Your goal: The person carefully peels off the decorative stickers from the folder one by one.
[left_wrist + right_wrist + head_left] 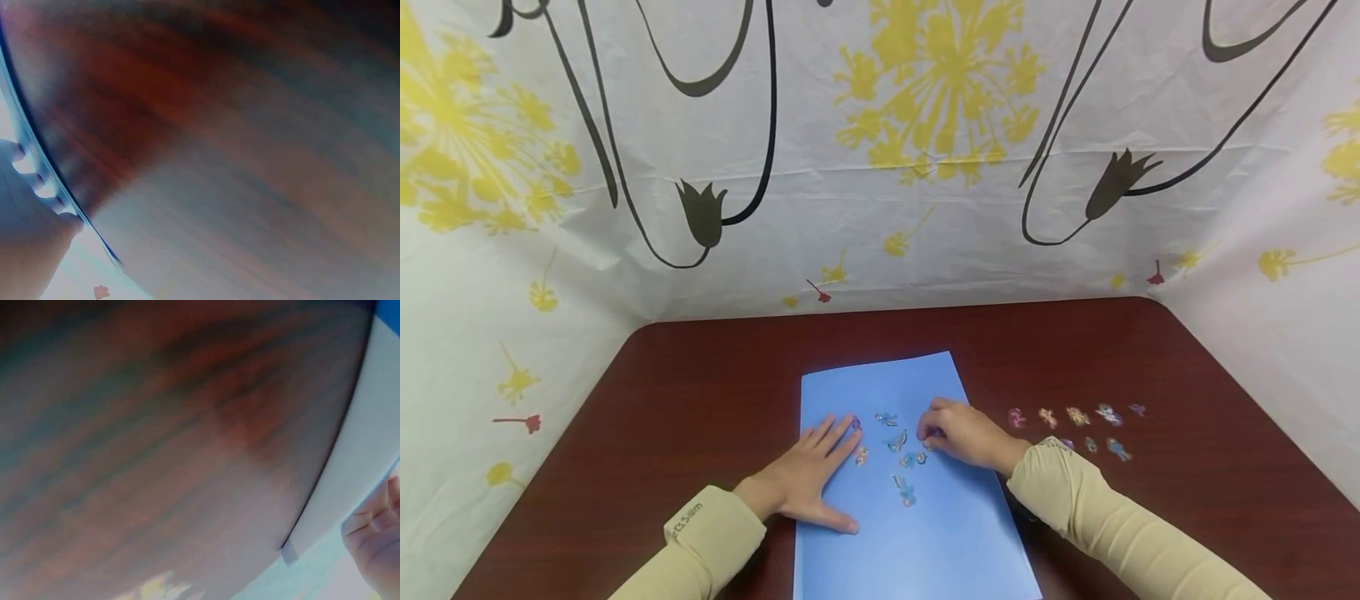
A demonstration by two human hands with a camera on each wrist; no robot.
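Observation:
A blue sheet of paper [917,550] lies on the table, with small cartoon-figure stickers on its upper half. My left hand [808,475] rests flat on the sheet's left side with fingers spread, beside a purple sticker [856,422] and a pinkish one [861,455]. Over the right side, my right hand [964,432] has curled fingers and pinches a small sticker [937,433], mostly hidden by the fingertips. Between the hands are light-blue stickers, among them one at the top [886,419] and one lowest down [905,491]. Both wrist views show the hands only at the edge.
Several more stickers [1077,416] lie in two rows on the dark red-brown table [715,392], right of the sheet; the right sleeve [1060,487] partly covers the nearer row. A white patterned cloth [820,192] stands around the table's back and sides.

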